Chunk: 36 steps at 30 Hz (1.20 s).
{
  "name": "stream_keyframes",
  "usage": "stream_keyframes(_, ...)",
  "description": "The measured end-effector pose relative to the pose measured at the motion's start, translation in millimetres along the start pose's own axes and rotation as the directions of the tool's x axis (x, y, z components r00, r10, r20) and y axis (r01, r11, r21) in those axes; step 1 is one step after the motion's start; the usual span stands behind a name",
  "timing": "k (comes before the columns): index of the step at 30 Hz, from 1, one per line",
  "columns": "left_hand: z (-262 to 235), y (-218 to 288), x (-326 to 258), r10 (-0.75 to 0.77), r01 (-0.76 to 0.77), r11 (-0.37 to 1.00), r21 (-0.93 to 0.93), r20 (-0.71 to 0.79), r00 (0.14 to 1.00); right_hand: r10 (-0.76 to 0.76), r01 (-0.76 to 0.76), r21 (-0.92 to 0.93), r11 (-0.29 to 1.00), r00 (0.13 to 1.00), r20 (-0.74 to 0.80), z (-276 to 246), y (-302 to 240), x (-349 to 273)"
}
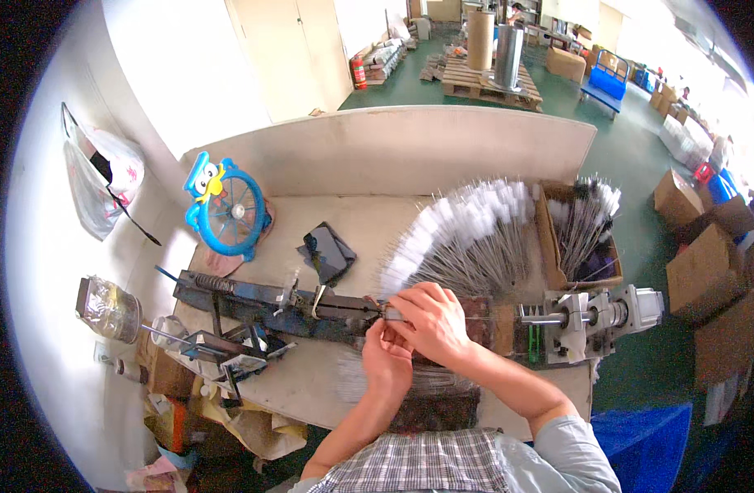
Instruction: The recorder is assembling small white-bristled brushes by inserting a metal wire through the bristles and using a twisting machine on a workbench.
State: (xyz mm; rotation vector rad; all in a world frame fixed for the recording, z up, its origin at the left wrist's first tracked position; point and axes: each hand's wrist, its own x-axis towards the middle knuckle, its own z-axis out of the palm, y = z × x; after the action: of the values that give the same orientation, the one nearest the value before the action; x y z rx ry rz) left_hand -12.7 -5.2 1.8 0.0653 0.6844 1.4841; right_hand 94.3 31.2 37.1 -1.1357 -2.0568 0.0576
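Wire (485,318) is off the right end of the dark bar (323,323), running out toward the spindle (549,319). Left hand (387,359) is right at that bar end, fingers bunched up narrow; right hand (432,323) is curled over it, pretty narrow too. Can't tell what's actually pinched in either, the fingers hide it. Loads of white-tipped brushes (447,232) fan out behind the bar's right end, blue duck fan (238,211) behind its left.
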Motion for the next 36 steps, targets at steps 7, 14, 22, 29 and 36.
stream_keyframes(7,8,-6,0,0.139,-0.138,0.987,0.086,-0.001,0.99,-0.036,0.036,0.006,0.999,0.999,-0.012,-18,10,-12)
stream_keyframes(14,7,-10,5,0.143,-0.143,0.982,0.124,0.007,0.99,-0.034,0.034,0.019,0.999,0.999,-0.029,-18,16,-13)
stream_keyframes(22,7,-7,2,0.1,-0.094,0.993,0.066,-0.077,0.992,-0.048,0.048,0.007,0.999,0.998,-0.03,-17,15,-15)
stream_keyframes(29,9,-9,1,0.138,-0.137,0.986,0.095,-0.004,0.99,-0.058,0.058,0.015,0.998,0.998,-0.023,-18,12,-12)
stream_keyframes(36,10,-10,4,0.142,-0.135,0.978,0.157,-0.037,0.989,-0.061,0.062,0.008,0.998,0.997,-0.052,-13,16,-14)
